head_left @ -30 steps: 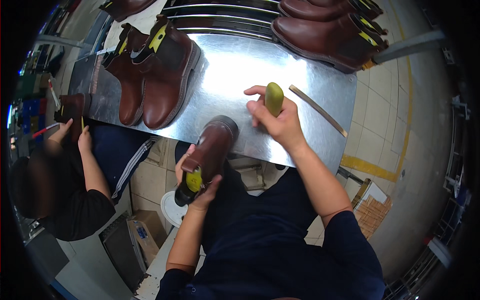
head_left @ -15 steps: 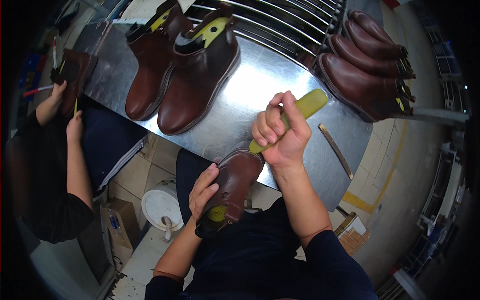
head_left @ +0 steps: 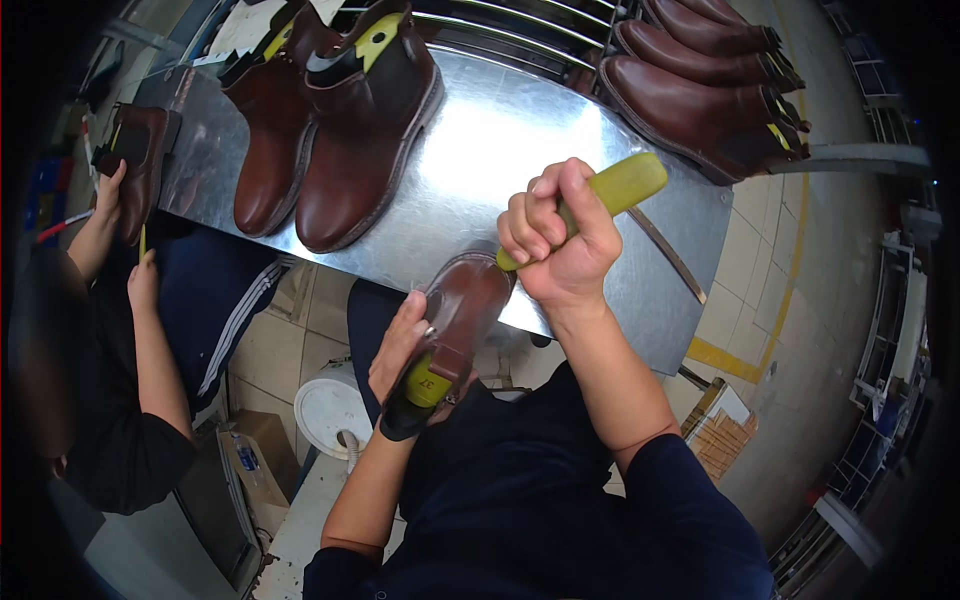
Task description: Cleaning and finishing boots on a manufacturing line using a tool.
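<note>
In my left hand [head_left: 396, 348] is a brown leather ankle boot [head_left: 462, 308], its toe against the near edge of the metal table and its opening towards me. My fingers wrap its side, and part of the hand is hidden behind the shaft. My right hand [head_left: 562, 232] is closed round a yellow-green bar [head_left: 632, 184] with rounded ends. The bar's lower tip is at the edge of the boot's sole by the toe; whether it touches cannot be made out. Beyond the left hand, a larger brown boot [head_left: 362, 165] and its neighbour [head_left: 268, 150] stand upright on the table.
Several brown boots [head_left: 690, 110] lie in a row at the table's right end. A thin strip [head_left: 668, 255] rests on the metal table [head_left: 490, 180]. Metal rails [head_left: 520, 42] run behind. At the left a co-worker's hand [head_left: 110, 195] holds another boot [head_left: 145, 165]. A white bucket [head_left: 325, 412] stands below.
The boot in my left hand has turned, so its opening and yellow lining show more. My right hand keeps its grip on the bar. The whole view has shifted a little.
</note>
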`<state>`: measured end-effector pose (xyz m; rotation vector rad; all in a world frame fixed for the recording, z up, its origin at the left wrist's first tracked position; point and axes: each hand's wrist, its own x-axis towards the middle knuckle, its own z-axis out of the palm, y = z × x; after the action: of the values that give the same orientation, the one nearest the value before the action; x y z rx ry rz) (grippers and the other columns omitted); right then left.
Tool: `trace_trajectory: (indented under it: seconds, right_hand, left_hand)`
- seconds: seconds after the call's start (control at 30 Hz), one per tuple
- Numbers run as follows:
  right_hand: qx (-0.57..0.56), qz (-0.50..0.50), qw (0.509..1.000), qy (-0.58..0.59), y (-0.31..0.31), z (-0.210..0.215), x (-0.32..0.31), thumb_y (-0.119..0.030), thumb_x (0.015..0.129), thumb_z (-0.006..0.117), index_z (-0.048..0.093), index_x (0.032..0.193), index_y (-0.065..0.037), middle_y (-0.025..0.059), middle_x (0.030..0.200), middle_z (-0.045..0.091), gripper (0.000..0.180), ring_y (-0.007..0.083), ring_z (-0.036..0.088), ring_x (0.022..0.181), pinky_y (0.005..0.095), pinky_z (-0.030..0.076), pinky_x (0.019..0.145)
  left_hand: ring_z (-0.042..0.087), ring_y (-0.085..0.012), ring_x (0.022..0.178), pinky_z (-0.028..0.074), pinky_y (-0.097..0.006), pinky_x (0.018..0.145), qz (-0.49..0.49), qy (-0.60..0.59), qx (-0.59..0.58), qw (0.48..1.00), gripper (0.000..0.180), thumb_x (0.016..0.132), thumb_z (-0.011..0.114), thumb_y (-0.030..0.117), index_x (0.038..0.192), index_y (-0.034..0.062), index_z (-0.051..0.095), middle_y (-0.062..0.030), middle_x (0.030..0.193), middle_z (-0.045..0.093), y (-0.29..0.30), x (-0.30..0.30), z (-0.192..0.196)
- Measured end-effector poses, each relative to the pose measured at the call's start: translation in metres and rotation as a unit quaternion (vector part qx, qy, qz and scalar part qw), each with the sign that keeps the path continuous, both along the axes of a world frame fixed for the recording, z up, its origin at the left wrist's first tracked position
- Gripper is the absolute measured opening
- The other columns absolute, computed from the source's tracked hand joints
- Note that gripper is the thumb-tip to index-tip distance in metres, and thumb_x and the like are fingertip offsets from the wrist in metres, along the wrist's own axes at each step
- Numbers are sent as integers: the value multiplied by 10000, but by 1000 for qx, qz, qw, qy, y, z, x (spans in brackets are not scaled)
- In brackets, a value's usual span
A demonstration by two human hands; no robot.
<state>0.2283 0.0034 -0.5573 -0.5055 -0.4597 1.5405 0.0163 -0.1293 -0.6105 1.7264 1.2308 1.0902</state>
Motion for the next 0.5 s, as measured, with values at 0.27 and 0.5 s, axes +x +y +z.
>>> trace_trajectory:
  seconds: [0.27, 0.5]
  right_hand:
    - [-109, -54, 993, -1, -1, 7, -3, -321, 1089, 507, 582, 869, -83, -51, 526, 354, 333, 98, 319, 412, 270, 304, 420]
    - [0, -59, 989, -137, 2, 18, -17, -226, 1013, 646, 573, 864, -53, -28, 546, 323, 239, 85, 314, 433, 262, 283, 418]
  left_hand:
    - [589, -482, 1304, 505, -519, 1091, 5, 24, -8, 1000, 862, 787, 891, 298, 1463, 24, 431, -324, 1433, 554, 0, 2, 0]
    - [611, -465, 1282, 517, -473, 1073, 37, 66, 28, 997, 852, 767, 896, 240, 1446, 6, 437, -305, 1446, 557, 6, 17, 21]
